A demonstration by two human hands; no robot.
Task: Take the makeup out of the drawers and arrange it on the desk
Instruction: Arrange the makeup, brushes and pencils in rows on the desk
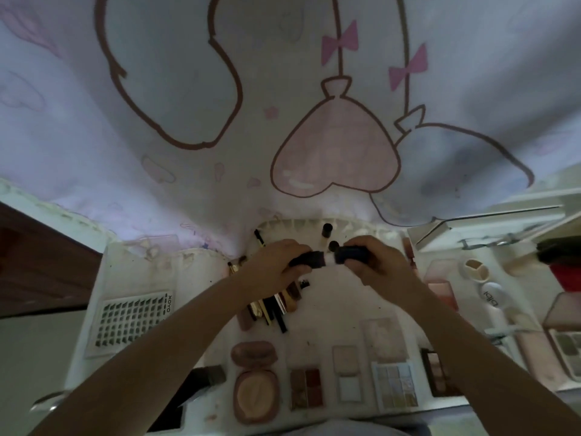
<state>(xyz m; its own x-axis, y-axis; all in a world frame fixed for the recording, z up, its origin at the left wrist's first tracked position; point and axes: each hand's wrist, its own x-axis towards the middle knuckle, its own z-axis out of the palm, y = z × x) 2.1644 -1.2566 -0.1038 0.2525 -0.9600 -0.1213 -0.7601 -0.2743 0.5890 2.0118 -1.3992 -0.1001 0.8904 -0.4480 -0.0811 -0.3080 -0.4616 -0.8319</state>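
Note:
Above the middle of the white desk [327, 313], my left hand [276, 265] grips a small dark makeup piece [309, 259], and my right hand [374, 262] grips a second dark piece [352, 254]. The two pieces face each other with a small gap between them. Whether they are a case and its cap I cannot tell. Under my left wrist lies a bunch of pencils, brushes and tubes [273, 306]. Along the near edge lie open palettes [306, 388] and an open powder compact [256, 394].
A sheet of false lashes [133, 322] lies at the left. Compacts, a white case [495, 295] and more palettes crowd the right. Two dark-capped bottles [327, 232] stand at the back. A printed cloth [314, 121] hangs behind the desk.

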